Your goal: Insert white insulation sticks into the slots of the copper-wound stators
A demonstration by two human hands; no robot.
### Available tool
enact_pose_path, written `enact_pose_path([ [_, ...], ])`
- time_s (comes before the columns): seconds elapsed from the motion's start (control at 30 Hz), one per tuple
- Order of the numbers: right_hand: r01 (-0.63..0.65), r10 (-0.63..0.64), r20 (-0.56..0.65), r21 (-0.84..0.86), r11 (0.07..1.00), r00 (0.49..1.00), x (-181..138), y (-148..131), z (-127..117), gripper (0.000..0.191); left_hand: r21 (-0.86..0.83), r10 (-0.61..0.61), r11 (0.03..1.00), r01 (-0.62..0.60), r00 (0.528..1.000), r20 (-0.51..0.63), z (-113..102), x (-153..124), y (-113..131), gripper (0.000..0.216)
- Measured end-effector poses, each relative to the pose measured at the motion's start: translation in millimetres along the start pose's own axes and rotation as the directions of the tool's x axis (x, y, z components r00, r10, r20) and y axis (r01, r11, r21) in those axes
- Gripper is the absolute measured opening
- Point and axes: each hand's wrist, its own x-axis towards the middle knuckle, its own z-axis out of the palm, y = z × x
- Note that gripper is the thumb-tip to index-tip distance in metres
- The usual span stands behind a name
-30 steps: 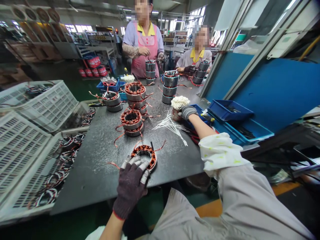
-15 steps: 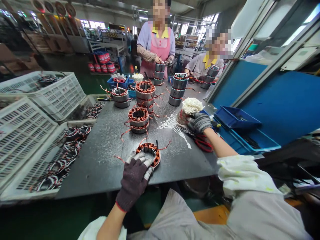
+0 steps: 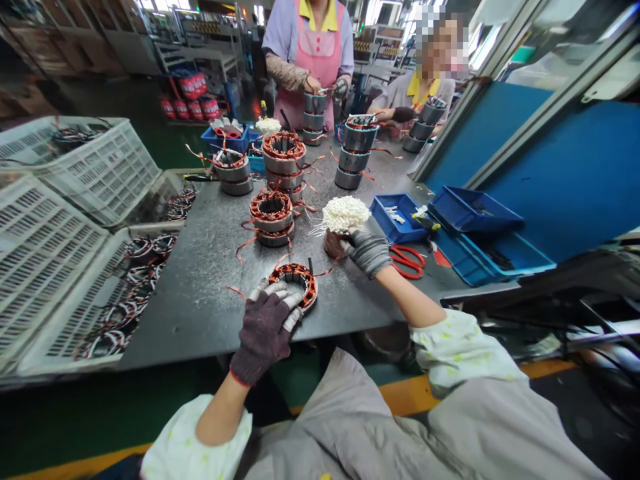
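Note:
My left hand (image 3: pixel 267 320), in a dark glove with whitish fingertips, is closed over the near-left rim of a copper-wound stator (image 3: pixel 311 293) lying flat near the table's front edge. A short black sleeve sticks up from its far side. To the right, my right hand (image 3: pixel 369 252), in a grey glove, grips a brown holder (image 3: pixel 334 245) packed with a bundle of white cable ties (image 3: pixel 346 213), their heads upward. Several loose ties (image 3: pixel 316 229) show just left of the holder; the rest of them are hidden behind it.
Stacked stators (image 3: pixel 271 220) stand beyond my left hand. Red-handled scissors (image 3: pixel 407 261) lie right of my right hand, near blue bins (image 3: pixel 400 230). White crates (image 3: pixel 95 240) with wired parts line the left. Two co-workers (image 3: pixel 320 60) are across the table (image 3: pixel 200 287).
My right hand has moved left with the holder of cable ties, uncovering a blue bin and the scissors. My left hand stays on the stator. The view has tilted down.

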Motion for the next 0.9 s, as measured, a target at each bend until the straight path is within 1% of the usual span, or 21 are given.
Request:
enact_pose_path([
  [0.1, 0.023, -0.003, -0.11, 0.177, 0.984, 0.994, -15.2, 1.5, 15.6, 0.042, 0.019, -0.004, 1.0, 0.004, 1.0, 0.014, 1.1, 2.3, -3.1, 0.025],
  [0.17, 0.047, 0.018, -0.188, 0.337, 0.94, 0.982, -34.3, 6.4, 27.4, 0.04, 0.052, 0.001, 0.999, -0.001, 1.0, 0.001, 2.9, 4.4, -4.7, 0.023],
  [0.23, 0.023, 0.101, -0.227, 0.488, 0.872, 0.969, -50.2, 11.5, 36.1, 0.037, 0.085, 0.013, 0.996, -0.011, 1.0, -0.019, 4.2, 6.7, -5.3, 0.021],
  [0.3, -0.032, 0.226, -0.262, 0.587, 0.809, 0.938, -54.9, 14.2, 38.3, 0.036, 0.111, 0.036, 0.993, -0.033, 0.999, -0.019, 4.4, 8.1, -4.0, 0.021],
  [0.37, -0.073, 0.34, -0.314, 0.631, 0.772, 0.886, -46.9, 13.1, 33.9, 0.035, 0.135, 0.057, 0.989, -0.057, 0.998, 0.007, 3.3, 7.3, -0.5, 0.022],
  [0.4, -0.079, 0.369, -0.333, 0.64, 0.765, 0.868, -39.3, 11.4, 30.1, 0.034, 0.147, 0.058, 0.987, -0.061, 0.998, 0.023, 2.4, 5.8, 2.2, 0.022],
  [0.5, -0.061, 0.379, -0.353, 0.658, 0.75, 0.855, -14.8, 5.8, 17.6, 0.029, 0.175, 0.022, 0.984, -0.031, 0.998, 0.053, -0.8, -1.7, 11.4, 0.025],
  [0.57, 0.004, 0.381, -0.388, 0.704, 0.71, 0.839, -6.1, 4.5, 11.3, 0.021, 0.183, -0.005, 0.983, -0.009, 0.997, 0.079, -3.0, -6.6, 15.9, 0.029],
  [0.6, 0.055, 0.397, -0.408, 0.751, 0.658, 0.822, -6.0, 4.6, 9.0, 0.019, 0.186, -0.011, 0.983, -0.008, 0.995, 0.099, -4.1, -8.2, 17.1, 0.032],
  [0.63, 0.116, 0.416, -0.415, 0.807, 0.579, 0.809, -9.2, 5.0, 7.4, 0.018, 0.189, -0.012, 0.982, -0.011, 0.993, 0.121, -5.1, -8.9, 17.6, 0.036],
  [0.7, 0.257, 0.446, -0.415, 0.892, 0.373, 0.793, -25.6, 5.3, 6.1, 0.016, 0.181, 0.012, 0.983, -0.042, 0.987, 0.162, -6.3, -7.8, 16.9, 0.042],
  [0.73, 0.324, 0.444, -0.42, 0.904, 0.278, 0.791, -38.4, 4.8, 6.4, 0.015, 0.17, 0.028, 0.984, -0.058, 0.984, 0.178, -6.2, -6.4, 16.1, 0.043],
  [0.77, 0.38, 0.421, -0.434, 0.901, 0.211, 0.796, -53.8, 3.9, 7.2, 0.016, 0.156, 0.036, 0.986, -0.066, 0.981, 0.19, -5.7, -4.7, 15.2, 0.041],
  [0.8, 0.421, 0.373, -0.459, 0.889, 0.182, 0.806, -71.0, 2.7, 8.6, 0.017, 0.14, 0.029, 0.989, -0.057, 0.98, 0.196, -4.8, -2.9, 14.5, 0.039],
  [0.83, 0.445, 0.301, -0.484, 0.875, 0.191, 0.822, -89.3, 1.6, 10.5, 0.016, 0.124, 0.01, 0.992, -0.035, 0.981, 0.195, -3.6, -1.5, 13.9, 0.036],
  [0.9, 0.464, 0.112, -0.509, 0.84, 0.281, 0.853, -125.4, 0.0, 15.0, 0.011, 0.093, -0.051, 0.995, 0.035, 0.982, 0.182, -1.8, 0.2, 13.6, 0.034],
])
